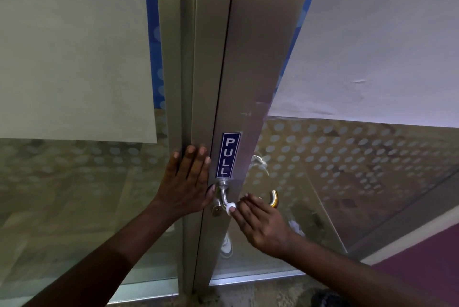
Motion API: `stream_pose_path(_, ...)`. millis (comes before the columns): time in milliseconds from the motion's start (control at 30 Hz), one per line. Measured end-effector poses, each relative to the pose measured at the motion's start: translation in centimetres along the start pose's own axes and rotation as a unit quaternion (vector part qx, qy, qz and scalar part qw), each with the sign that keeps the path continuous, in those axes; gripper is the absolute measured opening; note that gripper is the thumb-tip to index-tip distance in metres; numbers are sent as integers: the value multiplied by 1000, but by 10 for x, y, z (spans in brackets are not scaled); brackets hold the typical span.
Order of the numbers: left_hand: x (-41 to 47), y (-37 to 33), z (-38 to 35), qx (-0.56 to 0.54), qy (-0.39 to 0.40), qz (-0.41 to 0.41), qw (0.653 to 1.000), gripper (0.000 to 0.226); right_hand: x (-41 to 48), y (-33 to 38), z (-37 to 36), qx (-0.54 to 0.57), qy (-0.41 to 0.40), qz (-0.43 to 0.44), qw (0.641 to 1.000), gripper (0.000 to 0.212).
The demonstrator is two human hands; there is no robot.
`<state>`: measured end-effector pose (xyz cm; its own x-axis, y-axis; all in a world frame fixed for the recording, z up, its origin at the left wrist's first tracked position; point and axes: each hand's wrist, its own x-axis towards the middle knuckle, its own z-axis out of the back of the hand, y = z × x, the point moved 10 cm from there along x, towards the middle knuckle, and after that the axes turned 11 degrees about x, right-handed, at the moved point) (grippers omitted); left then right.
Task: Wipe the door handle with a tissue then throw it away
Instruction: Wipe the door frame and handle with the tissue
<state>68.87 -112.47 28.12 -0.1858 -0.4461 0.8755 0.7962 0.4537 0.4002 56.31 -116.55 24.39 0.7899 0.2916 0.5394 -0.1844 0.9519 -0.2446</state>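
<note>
Near the lower centre of the frame: pressing a small white tissue against the curved metal door handle with the right hand, fingers curled and pinching the wad on the bar just below its mount. Just left of it, resting the left hand flat and spread, palm against the metal door frame, gripping nothing. Showing two hands, one tissue, one handle, with its far end curving out at the right. Reading "PULL" in white capitals, running vertically on one blue sticker directly above the handle. Hanging in the upper left and upper right, two pale sheets over dotted frosted glass.
</note>
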Motion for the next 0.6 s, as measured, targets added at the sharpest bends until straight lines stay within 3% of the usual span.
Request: stream_pose_path(600, 3, -1, 4, 12, -7, 2, 1000, 85, -35, -49, 26, 84, 21, 121, 989, 20)
